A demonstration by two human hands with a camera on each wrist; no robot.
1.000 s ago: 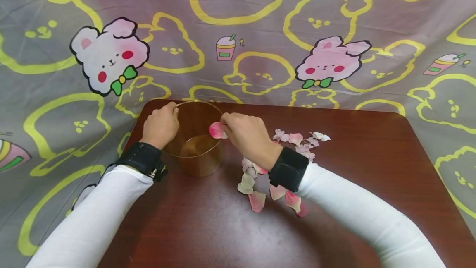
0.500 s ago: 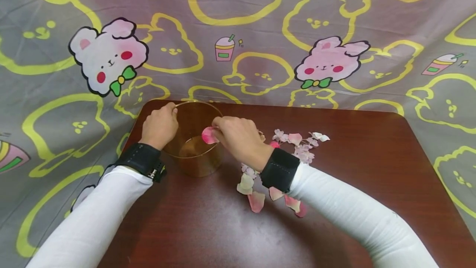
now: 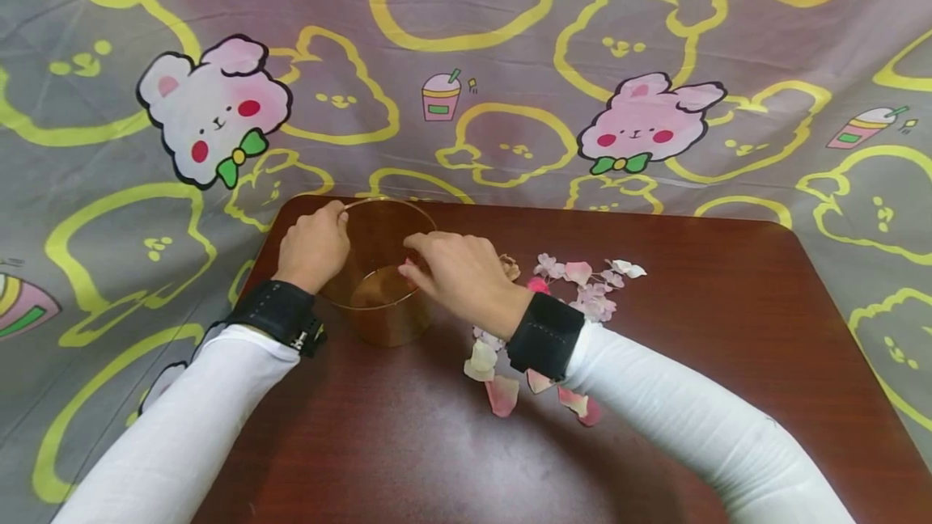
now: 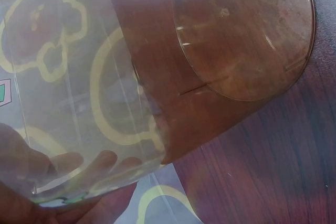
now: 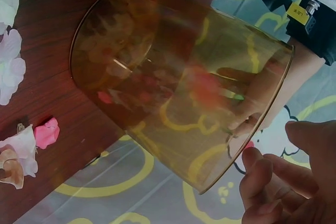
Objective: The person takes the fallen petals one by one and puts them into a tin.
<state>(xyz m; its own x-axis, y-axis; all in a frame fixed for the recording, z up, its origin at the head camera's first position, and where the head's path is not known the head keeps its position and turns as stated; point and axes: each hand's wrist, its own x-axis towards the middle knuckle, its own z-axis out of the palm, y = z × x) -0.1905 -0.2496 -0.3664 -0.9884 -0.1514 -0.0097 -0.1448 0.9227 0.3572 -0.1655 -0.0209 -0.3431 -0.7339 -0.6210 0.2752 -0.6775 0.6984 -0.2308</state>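
Nearest to us, a loose scatter of pink and white fabric petals lies on the dark red-brown wooden table, running from the middle of the table away toward its far edge, where more of them sit right of the wrist.

Beyond that, our right hand hangs over the rim of the clear amber plastic cup, which stands near the table's far left corner. Half a second ago this hand pinched a bright pink petal at the rim; now the fingers are only loosely bent and we see nothing between them. The right wrist view shows the fingertips bare beside the rim and a pink blur inside the cup. We judge that the petal has been let go into the cup, so one more petal is in and the scatter on the table remains to be moved.

Farthest, our left hand has not shifted: it grips the cup's far left rim, fingers seen through the wall.
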